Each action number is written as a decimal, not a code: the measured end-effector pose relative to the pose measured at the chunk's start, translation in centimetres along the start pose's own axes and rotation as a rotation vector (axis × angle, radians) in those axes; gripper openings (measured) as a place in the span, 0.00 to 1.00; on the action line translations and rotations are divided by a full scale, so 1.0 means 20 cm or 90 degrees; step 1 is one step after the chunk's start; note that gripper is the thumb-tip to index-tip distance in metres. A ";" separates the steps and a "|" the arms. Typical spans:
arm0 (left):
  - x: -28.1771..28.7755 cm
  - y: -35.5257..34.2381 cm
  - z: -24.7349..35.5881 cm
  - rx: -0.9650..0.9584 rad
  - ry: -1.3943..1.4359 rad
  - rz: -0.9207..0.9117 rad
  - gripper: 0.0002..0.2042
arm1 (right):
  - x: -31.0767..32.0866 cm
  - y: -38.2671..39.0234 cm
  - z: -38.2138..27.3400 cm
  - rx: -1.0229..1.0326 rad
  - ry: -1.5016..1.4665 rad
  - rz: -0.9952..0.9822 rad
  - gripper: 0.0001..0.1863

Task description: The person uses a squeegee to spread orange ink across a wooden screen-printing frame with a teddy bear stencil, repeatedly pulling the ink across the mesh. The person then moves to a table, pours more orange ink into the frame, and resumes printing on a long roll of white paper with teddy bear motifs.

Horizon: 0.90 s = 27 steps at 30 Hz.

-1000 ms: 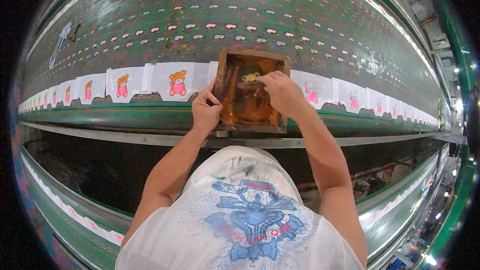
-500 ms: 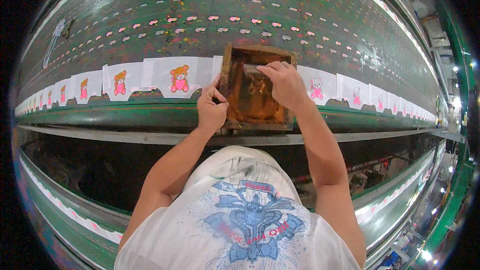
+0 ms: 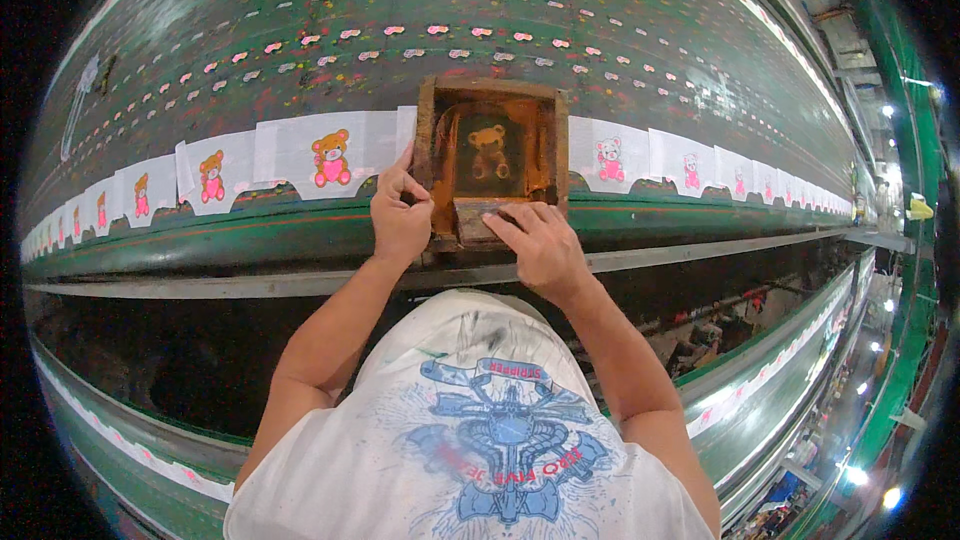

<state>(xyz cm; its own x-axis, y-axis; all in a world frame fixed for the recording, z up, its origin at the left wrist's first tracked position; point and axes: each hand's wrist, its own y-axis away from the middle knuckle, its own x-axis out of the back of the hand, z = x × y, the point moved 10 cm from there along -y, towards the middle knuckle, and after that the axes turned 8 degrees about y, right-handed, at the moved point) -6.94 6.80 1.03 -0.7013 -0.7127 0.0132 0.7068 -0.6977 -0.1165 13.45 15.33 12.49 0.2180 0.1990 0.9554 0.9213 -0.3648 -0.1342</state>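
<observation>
A wooden screen-printing frame lies over the row of white pieces at the near edge of the long green table. Inside it, amid brown-orange ink, the bear-shaped stencil shows. My left hand grips the frame's left side, its fingers curled against the wood. At the near end of the frame, my right hand is closed on a squeegee, whose blade rests across the mesh. Part of the squeegee is covered by my fingers. The piece under the frame is mostly hidden.
To the left lie white pieces with finished-looking brown bears; those to the right have paler bears with pink hearts. Rows of small printed marks cover the table. A metal rail runs along its near edge, with a dark gap below.
My right hand has drawn the squeegee from the far part of the frame to its near end, uncovering the bear stencil. My left hand keeps its hold on the frame's side.
</observation>
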 end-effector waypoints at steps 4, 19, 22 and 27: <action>0.01 0.00 0.01 -0.010 -0.049 0.005 0.23 | -0.01 0.06 -0.01 -0.021 -0.062 -0.062 0.23; -0.63 0.09 0.24 -0.201 -0.038 0.010 0.19 | 0.13 0.79 0.90 -0.362 -0.356 0.238 0.21; -0.86 0.12 0.14 -0.087 0.035 0.003 0.12 | 0.20 0.93 1.10 -0.350 -0.323 0.254 0.22; -1.11 0.15 0.02 0.000 0.107 0.007 0.13 | 0.28 1.10 1.33 -0.322 -0.360 0.250 0.22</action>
<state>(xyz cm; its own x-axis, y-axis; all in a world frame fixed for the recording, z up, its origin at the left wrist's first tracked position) 10.76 20.55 0.72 -0.6995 -0.6978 -0.1546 0.7142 -0.6904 -0.1155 43.43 32.66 7.93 0.7435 0.3476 0.5713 0.5198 -0.8379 -0.1667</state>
